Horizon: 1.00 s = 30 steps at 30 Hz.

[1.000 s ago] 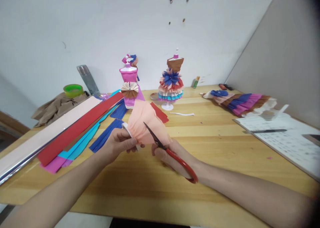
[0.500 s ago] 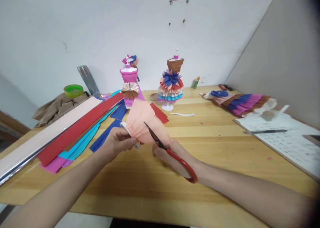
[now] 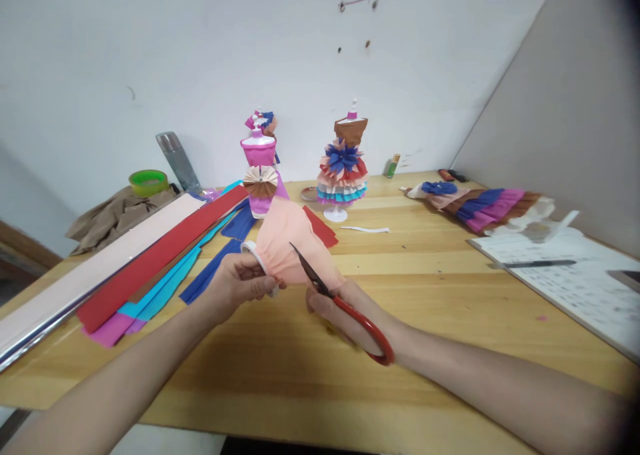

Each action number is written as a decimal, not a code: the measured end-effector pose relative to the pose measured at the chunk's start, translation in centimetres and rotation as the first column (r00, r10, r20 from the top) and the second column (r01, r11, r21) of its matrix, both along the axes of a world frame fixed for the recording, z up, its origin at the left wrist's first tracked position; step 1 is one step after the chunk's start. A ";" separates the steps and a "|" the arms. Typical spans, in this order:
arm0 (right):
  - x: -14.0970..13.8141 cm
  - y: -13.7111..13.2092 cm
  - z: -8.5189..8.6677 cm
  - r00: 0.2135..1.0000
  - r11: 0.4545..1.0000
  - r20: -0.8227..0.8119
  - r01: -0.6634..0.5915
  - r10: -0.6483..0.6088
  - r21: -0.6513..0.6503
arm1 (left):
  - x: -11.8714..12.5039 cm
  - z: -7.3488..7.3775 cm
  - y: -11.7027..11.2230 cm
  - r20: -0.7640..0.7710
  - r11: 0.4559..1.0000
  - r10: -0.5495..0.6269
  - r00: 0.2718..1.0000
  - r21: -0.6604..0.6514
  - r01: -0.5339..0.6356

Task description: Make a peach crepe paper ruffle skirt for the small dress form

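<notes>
While your left fingers (image 3: pixel 260 286) are clamped on that peach paper (image 3: pixel 287 232), fanned out just beyond them, your right fingers (image 3: pixel 319 300) have got the red-handled scissors (image 3: pixel 345 306) gripped.

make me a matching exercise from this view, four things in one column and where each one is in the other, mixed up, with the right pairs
1. scissors
2. peach paper
3. green tape roll
4. loose white strip

A. on the brown cloth
B. lying on the wooden table
C. in the right hand
D. pinched by the left hand

Pairs: 1-C, 2-D, 3-A, 4-B
</notes>
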State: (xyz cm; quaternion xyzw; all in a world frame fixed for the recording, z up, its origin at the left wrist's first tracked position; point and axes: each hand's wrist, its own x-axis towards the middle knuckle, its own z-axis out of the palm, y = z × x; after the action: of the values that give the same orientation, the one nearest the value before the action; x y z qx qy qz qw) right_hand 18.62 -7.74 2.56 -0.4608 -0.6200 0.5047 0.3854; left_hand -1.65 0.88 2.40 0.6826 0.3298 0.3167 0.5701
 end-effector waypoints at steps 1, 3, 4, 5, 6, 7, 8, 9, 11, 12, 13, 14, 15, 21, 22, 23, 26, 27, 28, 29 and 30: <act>0.0 0.0 0.0 1.000 1.000 0.007 0.001 -0.001 -0.017 | 0.0 -0.1 0.1 0.007 1.000 0.000 1.000 -0.008 0.000; 0.2 0.0 0.1 1.000 0.999 0.020 0.002 -0.002 -0.048 | 0.0 -0.2 0.2 0.026 1.000 0.000 1.000 -0.023 0.001; 0.2 0.0 0.1 1.000 0.998 0.028 0.006 -0.004 -0.070 | -0.1 -0.3 0.3 0.032 1.000 0.001 0.999 -0.027 0.000; 0.3 0.1 0.1 0.999 0.995 0.038 0.009 -0.005 -0.095 | -0.1 -0.3 0.3 0.037 1.000 0.006 0.999 -0.030 -0.005; 0.4 0.2 0.0 0.999 0.993 0.049 0.012 -0.007 -0.119 | -0.1 -0.3 0.3 0.039 0.999 0.014 0.999 -0.035 -0.013; 0.5 0.3 -0.1 0.998 0.990 0.060 0.016 -0.008 -0.139 | 0.0 -0.2 0.3 0.043 0.999 0.024 0.999 -0.042 -0.022; 0.5 0.3 -0.2 0.998 0.989 0.065 0.013 -0.004 -0.149 | 0.0 -0.1 0.2 0.049 0.998 0.032 0.998 -0.049 -0.030; 0.6 0.4 -0.4 0.998 0.989 0.061 0.003 0.006 -0.147 | 0.1 0.1 0.1 0.059 0.998 0.038 0.998 -0.055 -0.035; 0.7 0.5 -0.6 0.999 0.993 0.041 -0.023 0.028 -0.117 | 0.4 0.5 0.0 0.080 0.997 0.040 0.996 -0.066 -0.034; 0.7 0.5 -0.7 0.999 0.994 0.032 -0.029 0.033 -0.106 | 0.5 0.7 -0.1 0.090 0.997 0.035 0.995 -0.066 -0.029; 0.7 0.5 -0.8 0.999 0.994 0.028 -0.028 0.032 -0.104 | 0.6 0.8 -0.2 0.097 0.998 0.031 0.995 -0.061 -0.025; 0.8 0.5 -0.8 0.999 0.994 0.029 -0.024 0.027 -0.105 | 0.7 0.9 -0.3 0.098 0.998 0.028 0.995 -0.051 -0.023; 0.8 0.4 -0.7 0.999 0.994 0.033 -0.020 0.024 -0.107 | 0.7 1.0 -0.3 0.097 0.999 0.028 0.995 -0.034 -0.025; 0.8 0.4 -0.1 0.997 0.995 0.066 -0.043 0.049 -0.091 | -0.1 0.9 -0.1 -0.028 0.989 0.050 0.998 0.143 -0.045; 0.8 0.5 0.0 0.996 0.995 0.071 -0.046 0.052 -0.090 | -0.2 0.9 0.0 -0.056 0.985 0.049 0.997 0.166 -0.039; 0.8 0.5 0.1 0.996 0.995 0.077 -0.049 0.056 -0.091 | -0.4 0.9 0.0 -0.077 0.982 0.047 0.996 0.187 -0.032; 0.8 0.6 0.1 0.994 0.992 0.096 -0.041 0.053 -0.121 | -0.6 0.9 0.1 -0.116 0.971 0.026 0.993 0.237 0.002; 0.8 0.6 0.0 0.994 0.991 0.099 -0.037 0.051 -0.132 | -0.6 0.9 0.1 -0.130 0.968 0.016 0.991 0.252 0.018; 0.8 0.6 0.0 0.994 0.990 0.098 -0.037 0.051 -0.138 | -0.6 0.9 0.1 -0.144 0.962 0.008 0.990 0.270 0.032; 0.8 0.6 0.0 0.994 0.990 0.096 -0.038 0.052 -0.136 | -0.5 0.9 0.1 -0.156 0.955 0.007 0.988 0.293 0.039; 0.8 0.6 -0.1 0.994 0.990 0.095 -0.041 0.053 -0.132 | -0.5 0.9 0.1 -0.165 0.947 0.011 0.986 0.318 0.043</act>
State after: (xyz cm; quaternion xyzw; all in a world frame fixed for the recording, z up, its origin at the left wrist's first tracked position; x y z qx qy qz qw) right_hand 19.40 -7.13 2.49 -0.4945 -0.6147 0.5297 0.3115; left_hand -2.18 0.97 3.28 0.7927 0.3144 0.3039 0.4248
